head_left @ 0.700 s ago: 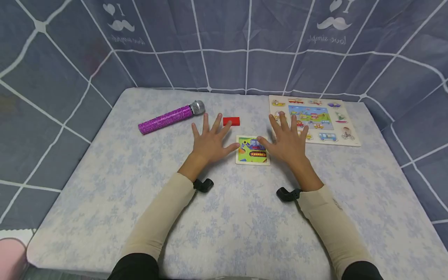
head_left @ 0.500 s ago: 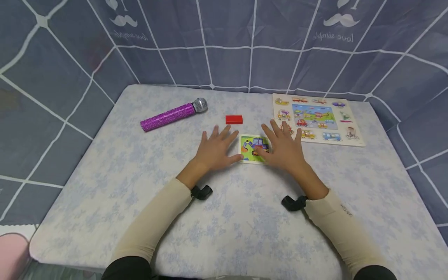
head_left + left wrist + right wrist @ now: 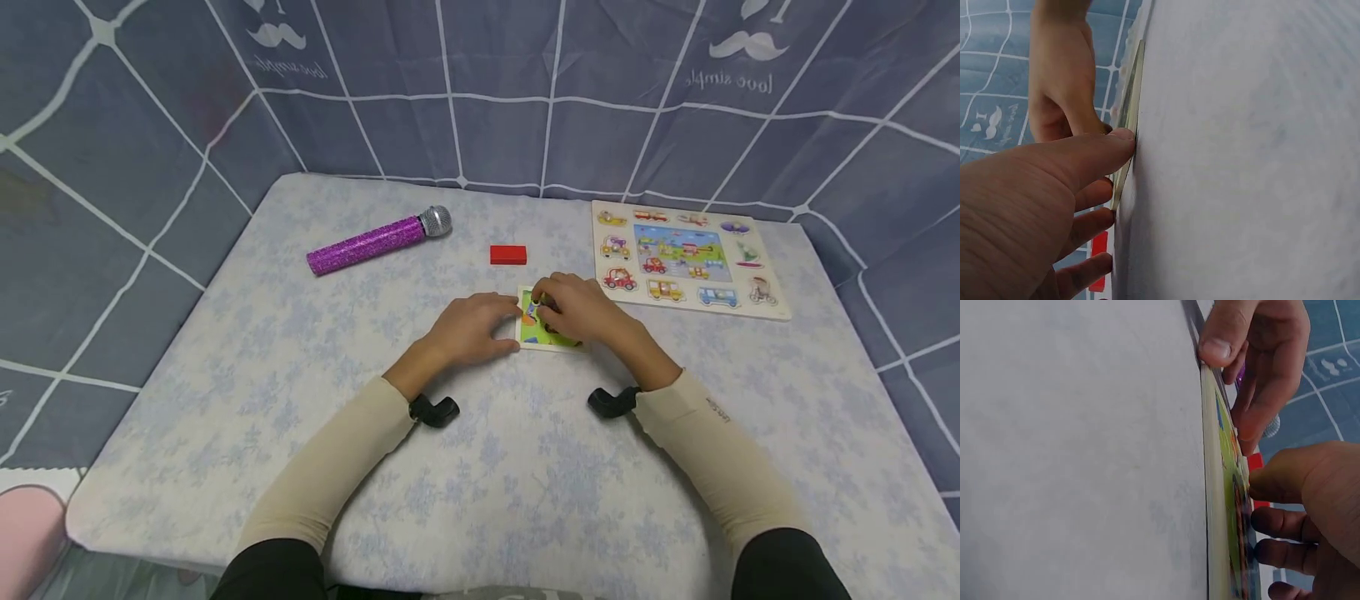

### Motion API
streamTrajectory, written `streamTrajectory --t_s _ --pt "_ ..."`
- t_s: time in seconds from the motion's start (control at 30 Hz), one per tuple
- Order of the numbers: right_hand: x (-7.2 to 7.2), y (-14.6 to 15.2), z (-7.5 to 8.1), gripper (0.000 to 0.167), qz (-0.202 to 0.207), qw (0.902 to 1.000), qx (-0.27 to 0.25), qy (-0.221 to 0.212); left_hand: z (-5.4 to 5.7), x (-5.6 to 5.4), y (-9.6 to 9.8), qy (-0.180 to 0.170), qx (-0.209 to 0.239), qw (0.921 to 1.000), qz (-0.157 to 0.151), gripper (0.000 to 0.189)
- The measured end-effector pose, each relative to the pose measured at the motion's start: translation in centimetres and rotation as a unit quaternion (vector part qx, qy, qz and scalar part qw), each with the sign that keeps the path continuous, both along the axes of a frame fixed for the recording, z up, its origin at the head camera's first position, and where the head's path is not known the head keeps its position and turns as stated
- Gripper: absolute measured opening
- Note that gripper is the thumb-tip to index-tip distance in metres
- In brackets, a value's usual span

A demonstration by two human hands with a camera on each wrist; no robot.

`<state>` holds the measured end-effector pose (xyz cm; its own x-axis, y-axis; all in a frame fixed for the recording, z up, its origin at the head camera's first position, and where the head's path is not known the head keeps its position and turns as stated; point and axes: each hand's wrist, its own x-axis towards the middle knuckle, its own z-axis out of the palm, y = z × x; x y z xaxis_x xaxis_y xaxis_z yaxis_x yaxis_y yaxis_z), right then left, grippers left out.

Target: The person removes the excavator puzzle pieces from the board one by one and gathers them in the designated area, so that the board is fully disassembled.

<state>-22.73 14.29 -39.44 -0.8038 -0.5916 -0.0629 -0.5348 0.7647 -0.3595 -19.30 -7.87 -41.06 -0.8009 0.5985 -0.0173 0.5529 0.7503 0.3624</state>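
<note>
A small square jigsaw puzzle with a green picture and a pale wooden rim lies flat at the middle of the table. My left hand holds it by its left side, the thumb at the near corner and the fingers bent along the edge. From the right, my right hand curls over the picture, thumb and fingertips down on its surface and hiding much of it. In the right wrist view, the thumb and fingertips of the right hand meet the puzzle's face, with the left thumb on its corner.
Just behind the puzzle lies a red block. A glittery purple microphone with a silver head rests at the back left. A wooden vehicle puzzle board lies at the back right. A grey-blue checked curtain hangs behind the table.
Both hands were spread open beside and over the puzzle; now their fingers are bent in on it. The right hand has moved inward over the picture. Head view has shifted slightly.
</note>
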Motion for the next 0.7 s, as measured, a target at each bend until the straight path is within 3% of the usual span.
streamTrajectory --t_s 0.17,0.37,0.7 --pt "-1.6 -1.1 -0.3 0.027 -0.003 0.9983 -0.01 -0.057 -0.2 0.0 -0.3 0.004 0.006 0.9999 -0.009 0.047" --pt "-2.4 -1.6 -0.4 0.022 -0.008 0.9953 -0.03 -0.092 -0.3 -0.2 -0.5 0.012 0.011 0.9998 -0.01 0.046" --pt "-2.3 -1.7 -1.0 0.018 -0.005 0.9965 -0.033 -0.077 -0.1 0.0 -0.4 0.004 0.005 1.0 -0.006 0.047"
